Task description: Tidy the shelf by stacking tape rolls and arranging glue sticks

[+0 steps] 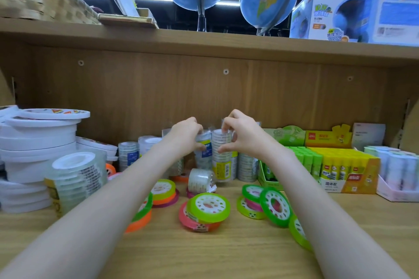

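Head view: at the back of the smooth wood-grain shelf (204, 251), the left hand (186, 136) curls round a glossy cylindrical pack of clear tape rolls (203, 142), tilted. The right hand (240, 136) pinches the top of the upright clear tape stack (223, 156) just beside it. A loose clear roll (200, 180) lies on its side below. Flat neon green, orange and pink tape rolls (208, 210) lie scattered in front. Glue sticks (340, 163), yellow and green tubes, stand in cardboard boxes to the right.

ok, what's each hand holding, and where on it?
Left hand grips a clear tape pack around its upper part. Right hand pinches the top of the neighbouring tape pack, thumb lower on its side.
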{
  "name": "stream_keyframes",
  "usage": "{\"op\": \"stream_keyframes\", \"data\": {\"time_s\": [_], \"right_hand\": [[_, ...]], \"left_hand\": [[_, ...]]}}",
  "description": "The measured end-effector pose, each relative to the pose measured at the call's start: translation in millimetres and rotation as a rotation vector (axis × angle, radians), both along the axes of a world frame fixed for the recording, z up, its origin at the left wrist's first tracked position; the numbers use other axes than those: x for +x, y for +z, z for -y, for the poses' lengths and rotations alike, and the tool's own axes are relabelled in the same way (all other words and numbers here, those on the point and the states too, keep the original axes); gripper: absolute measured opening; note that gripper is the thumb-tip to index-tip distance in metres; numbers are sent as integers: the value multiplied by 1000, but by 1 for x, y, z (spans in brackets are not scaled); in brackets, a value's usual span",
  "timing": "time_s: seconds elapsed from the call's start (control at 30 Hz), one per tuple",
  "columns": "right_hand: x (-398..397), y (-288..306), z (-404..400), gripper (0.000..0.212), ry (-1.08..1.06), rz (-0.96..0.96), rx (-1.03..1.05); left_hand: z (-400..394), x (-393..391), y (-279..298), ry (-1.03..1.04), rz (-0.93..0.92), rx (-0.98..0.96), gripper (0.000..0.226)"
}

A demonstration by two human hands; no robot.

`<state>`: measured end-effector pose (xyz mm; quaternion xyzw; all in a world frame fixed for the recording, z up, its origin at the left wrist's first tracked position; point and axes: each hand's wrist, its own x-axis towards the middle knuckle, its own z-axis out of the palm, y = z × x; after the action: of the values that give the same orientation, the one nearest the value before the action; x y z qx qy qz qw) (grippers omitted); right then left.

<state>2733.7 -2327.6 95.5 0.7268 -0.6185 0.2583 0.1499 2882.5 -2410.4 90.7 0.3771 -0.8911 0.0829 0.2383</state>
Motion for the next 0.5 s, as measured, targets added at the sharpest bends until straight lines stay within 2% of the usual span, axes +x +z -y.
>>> {"op": "stream_keyframes", "data": {"time_s": [0.13,0.23,0.4,0.5], "right_hand": [[5,-6,5,39,24,-18,2],[8,-11,10,39,-43,-169,9],[11,-19,10,69,-206,-485,23],[14,-23,13,71,-262,-474,-25]], "left_hand": [[4,1,-2,12,11,-35,39],[2,-2,-1,21,65,-48,38],[2,5,13,39,223,13,32],[3,9,20,69,310,39,23]]}}
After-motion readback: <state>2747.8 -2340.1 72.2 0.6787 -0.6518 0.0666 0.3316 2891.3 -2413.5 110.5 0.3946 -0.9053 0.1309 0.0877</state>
